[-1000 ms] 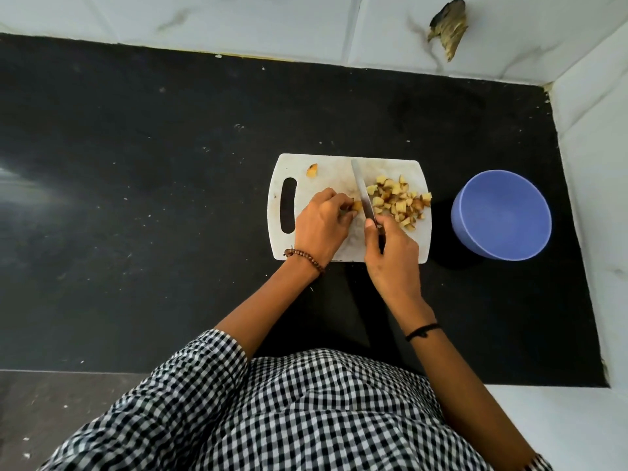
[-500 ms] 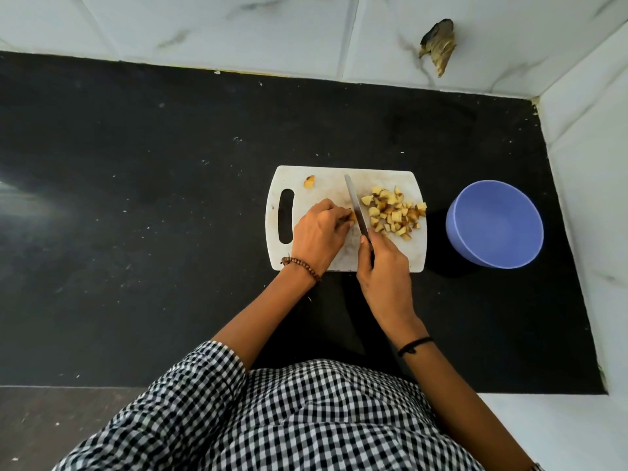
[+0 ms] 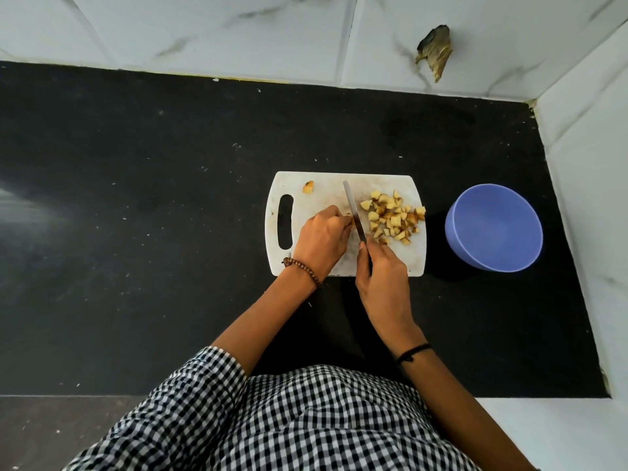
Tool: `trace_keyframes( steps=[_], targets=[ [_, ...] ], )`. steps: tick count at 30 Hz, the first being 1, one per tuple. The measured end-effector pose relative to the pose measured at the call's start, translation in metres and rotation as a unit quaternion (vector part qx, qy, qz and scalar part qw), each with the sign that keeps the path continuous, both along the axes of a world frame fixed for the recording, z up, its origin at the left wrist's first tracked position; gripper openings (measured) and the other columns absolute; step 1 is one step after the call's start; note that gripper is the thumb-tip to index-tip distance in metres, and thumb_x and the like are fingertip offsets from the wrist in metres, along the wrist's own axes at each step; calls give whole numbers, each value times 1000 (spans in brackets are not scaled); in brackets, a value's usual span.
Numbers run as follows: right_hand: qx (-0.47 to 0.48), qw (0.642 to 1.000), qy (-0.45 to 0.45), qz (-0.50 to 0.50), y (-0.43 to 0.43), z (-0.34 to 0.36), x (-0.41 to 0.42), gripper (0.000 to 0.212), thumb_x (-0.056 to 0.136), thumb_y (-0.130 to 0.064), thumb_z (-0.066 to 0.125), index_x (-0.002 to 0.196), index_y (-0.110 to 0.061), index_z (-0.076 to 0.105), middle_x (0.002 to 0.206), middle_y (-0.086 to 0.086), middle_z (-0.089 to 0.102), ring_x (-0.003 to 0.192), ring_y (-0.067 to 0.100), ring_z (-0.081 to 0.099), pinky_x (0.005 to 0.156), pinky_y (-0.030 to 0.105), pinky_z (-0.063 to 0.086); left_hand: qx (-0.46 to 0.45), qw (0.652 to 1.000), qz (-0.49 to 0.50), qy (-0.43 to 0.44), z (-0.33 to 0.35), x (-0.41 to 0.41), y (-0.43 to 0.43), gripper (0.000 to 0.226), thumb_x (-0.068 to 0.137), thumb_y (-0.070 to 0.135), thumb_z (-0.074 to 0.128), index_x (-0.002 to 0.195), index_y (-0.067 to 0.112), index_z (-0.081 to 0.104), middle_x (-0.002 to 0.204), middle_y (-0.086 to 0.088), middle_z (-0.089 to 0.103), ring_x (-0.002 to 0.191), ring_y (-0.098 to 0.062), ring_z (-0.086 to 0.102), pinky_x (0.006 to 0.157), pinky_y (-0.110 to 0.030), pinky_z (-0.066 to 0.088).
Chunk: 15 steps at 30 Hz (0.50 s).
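Observation:
A white cutting board (image 3: 326, 192) lies on the black counter (image 3: 136, 198). My right hand (image 3: 380, 277) grips the handle of a knife (image 3: 353, 210), whose blade points away from me across the board. My left hand (image 3: 321, 237) rests on the board just left of the blade, its fingertips pinching a small food piece that is mostly hidden. Right of the blade lies a pile of small yellow-brown cubes (image 3: 394, 217). One stray piece (image 3: 308, 187) sits near the board's far left corner.
An empty blue bowl (image 3: 494, 227) stands on the counter right of the board. White tiled walls (image 3: 238, 32) close off the back and right sides. A brown mark (image 3: 436, 52) breaks the back wall tile.
The view has tilted, so everything sits lower in the frame. The knife blade has shifted slightly beside my left fingertips; the pile of cubes stays put.

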State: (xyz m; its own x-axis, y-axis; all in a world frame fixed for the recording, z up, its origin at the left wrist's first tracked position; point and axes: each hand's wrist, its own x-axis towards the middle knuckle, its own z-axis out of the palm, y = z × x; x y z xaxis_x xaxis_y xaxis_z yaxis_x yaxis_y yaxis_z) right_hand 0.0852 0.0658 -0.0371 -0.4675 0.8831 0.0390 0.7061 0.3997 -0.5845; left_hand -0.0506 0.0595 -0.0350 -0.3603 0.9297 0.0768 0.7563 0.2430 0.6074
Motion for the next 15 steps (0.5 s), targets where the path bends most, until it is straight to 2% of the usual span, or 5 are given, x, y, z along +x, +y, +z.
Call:
trace_keyframes(
  steps=[3,6,10,15],
  targets=[
    [14,999,-33,-1,-2,2,-1,44,107,-28,39,140,-3,53,123,15,65,105,31,65,85,45,58,1,1000,1,3,1,1,0,19,93,14,59,98,2,73,84,-14,63,68,-29,61,60,-33,48],
    [20,997,-73,3,-3,3,-3,47,107,-28,38,146,-4,45,117,18,64,94,34,66,73,47,59,-3,1000,-1,9,1,1,0,16,91,10,62,95,1,74,81,-14,63,66,-30,60,58,-33,48],
    [24,995,-99,11,-6,4,-3,48,105,-22,45,149,-2,41,113,19,63,83,35,67,63,46,59,-8,1000,-8,18,0,0,1,11,87,5,65,91,1,74,79,-14,62,64,-30,60,56,-31,46],
    [24,993,-116,12,-4,2,-5,48,105,-19,46,149,-1,40,119,21,63,85,39,67,65,48,59,-24,999,-20,29,0,0,3,15,87,4,63,98,3,73,86,-13,62,73,-28,60,62,-31,48]
  ],
)
